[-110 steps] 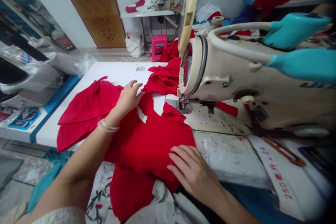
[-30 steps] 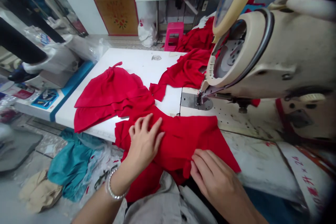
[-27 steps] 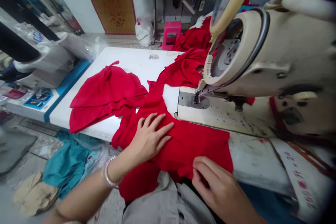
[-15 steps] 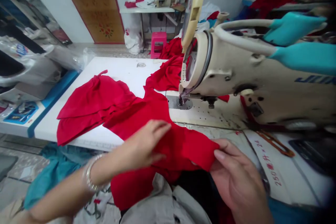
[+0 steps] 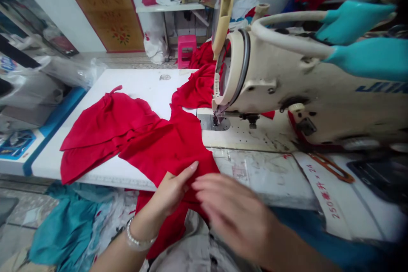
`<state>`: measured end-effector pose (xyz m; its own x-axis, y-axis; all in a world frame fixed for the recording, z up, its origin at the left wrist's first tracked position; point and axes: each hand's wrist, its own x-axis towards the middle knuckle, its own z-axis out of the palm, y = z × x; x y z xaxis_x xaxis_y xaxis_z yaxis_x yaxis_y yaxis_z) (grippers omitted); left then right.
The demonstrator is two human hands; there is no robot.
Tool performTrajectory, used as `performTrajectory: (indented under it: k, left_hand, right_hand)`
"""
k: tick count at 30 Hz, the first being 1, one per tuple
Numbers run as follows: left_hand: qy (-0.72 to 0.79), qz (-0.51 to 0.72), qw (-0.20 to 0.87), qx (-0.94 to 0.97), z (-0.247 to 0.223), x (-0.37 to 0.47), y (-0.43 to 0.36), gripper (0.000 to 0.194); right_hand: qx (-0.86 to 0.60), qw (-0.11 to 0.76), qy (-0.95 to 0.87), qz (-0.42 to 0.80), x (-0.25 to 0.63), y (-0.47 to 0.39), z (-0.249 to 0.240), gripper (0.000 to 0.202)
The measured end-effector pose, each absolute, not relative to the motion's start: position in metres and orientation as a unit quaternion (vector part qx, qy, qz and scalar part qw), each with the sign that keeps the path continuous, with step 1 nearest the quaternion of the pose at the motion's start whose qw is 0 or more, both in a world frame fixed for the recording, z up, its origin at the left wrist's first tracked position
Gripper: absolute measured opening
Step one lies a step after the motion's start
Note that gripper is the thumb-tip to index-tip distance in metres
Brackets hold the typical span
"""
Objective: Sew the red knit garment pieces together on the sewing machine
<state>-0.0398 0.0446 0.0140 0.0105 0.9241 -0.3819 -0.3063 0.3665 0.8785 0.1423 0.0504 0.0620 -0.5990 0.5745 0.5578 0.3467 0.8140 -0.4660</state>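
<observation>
A piece of red fabric (image 5: 178, 136) stretches over the front edge of the white sewing table and down to my lap. My left hand (image 5: 168, 193), with a bracelet at the wrist, is at the near part of this cloth. Its thumb lies on top and its other fingers are mostly hidden, closed on the cloth. Close beside it, my right hand (image 5: 236, 216) reaches across the fabric, its fingers blurred by motion. Beyond both hands stands a sewing machine (image 5: 267, 80); the red fabric lies just left of its needle plate (image 5: 207, 122).
Gathered red cloth (image 5: 105, 127) lies on the left of the table (image 5: 134, 78), and more red cloth (image 5: 197, 87) is behind the needle. Orange-handled snips (image 5: 333, 168) rest at right. Teal fabric (image 5: 63, 225) hangs low at left. A pink stool (image 5: 186, 51) stands behind.
My right hand has let go of the fabric's right end and moved left, close to my left hand. My left hand has lowered onto the cloth. The view has shifted slightly.
</observation>
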Motion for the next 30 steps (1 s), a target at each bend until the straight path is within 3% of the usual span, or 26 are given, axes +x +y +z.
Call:
performTrajectory:
  k: [2,4,6,10,18,24,30]
  left_hand:
    - [0.488,0.478,0.701,0.206,0.016,-0.041,0.047,0.035]
    - [0.454,0.48,0.737,0.143,0.018,-0.044,0.049,0.038]
    - [0.436,0.476,0.751,0.142,0.019,-0.047,0.052,0.037]
    - [0.448,0.456,0.745,0.19,0.022,-0.049,0.055,0.031]
    - [0.5,0.465,0.685,0.252,0.019,-0.047,0.053,0.024]
    - [0.492,0.471,0.687,0.253,0.02,-0.047,0.053,0.03]
    - [0.516,0.469,0.692,0.188,0.02,-0.048,0.057,0.037]
  right_hand:
    - [-0.386,0.337,-0.859,0.007,0.193,0.063,0.045,0.027]
    - [-0.496,0.223,-0.822,-0.168,0.244,0.078,0.026,0.03]
    - [-0.556,0.096,-0.794,-0.225,0.284,0.09,0.01,0.037]
    - [-0.589,-0.02,-0.778,-0.219,0.307,0.096,-0.002,0.035]
    - [-0.601,0.037,-0.767,-0.223,0.306,0.107,0.002,0.043]
    - [-0.69,-0.114,-0.703,-0.132,0.305,0.111,0.021,0.036]
    - [-0.722,-0.123,-0.664,-0.15,0.3,0.112,0.032,0.036]
